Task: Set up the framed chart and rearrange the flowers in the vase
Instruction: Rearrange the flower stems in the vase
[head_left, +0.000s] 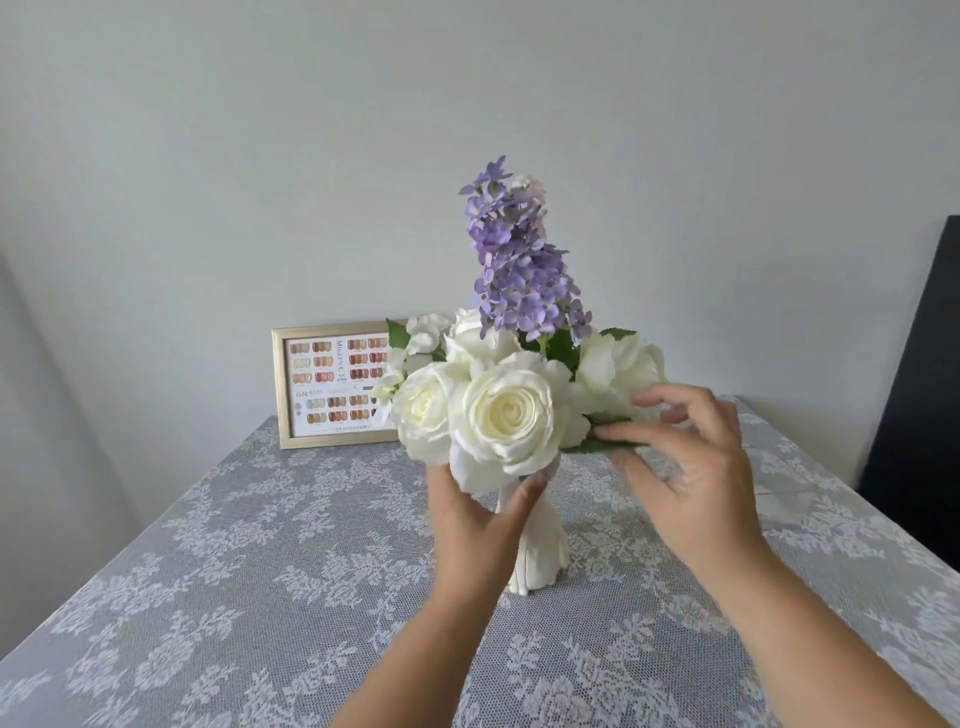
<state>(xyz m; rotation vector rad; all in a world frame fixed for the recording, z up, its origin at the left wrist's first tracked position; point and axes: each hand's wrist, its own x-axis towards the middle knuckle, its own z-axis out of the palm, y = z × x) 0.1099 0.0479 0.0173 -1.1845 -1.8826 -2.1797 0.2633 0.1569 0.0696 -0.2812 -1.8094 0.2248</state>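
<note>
On the surface (218, 545), our left hand (480, 525) grips the vase (540, 551); our right hand (685, 467) pinches a leaf (602, 444) beside the roses (498, 410).

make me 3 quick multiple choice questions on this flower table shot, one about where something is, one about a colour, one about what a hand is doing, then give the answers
1. Where does the framed chart stand?
A. behind the flowers, against the wall
B. flat on the table in front of the vase
C. in the person's right hand

2. What colour is the tall flower spike above the roses?
A. red
B. purple
C. yellow

3. What is the left hand doing?
A. lying flat on the tablecloth
B. holding the frame
C. holding the white vase near its neck, under the white roses

Answers:
1. A, the gold frame is upright at the table's far edge, partly hidden by the bouquet.
2. B, its blossoms are purple against the grey wall.
3. C, its thumb and fingers sit either side of the vase top, while the right hand touches a green leaf.
</note>
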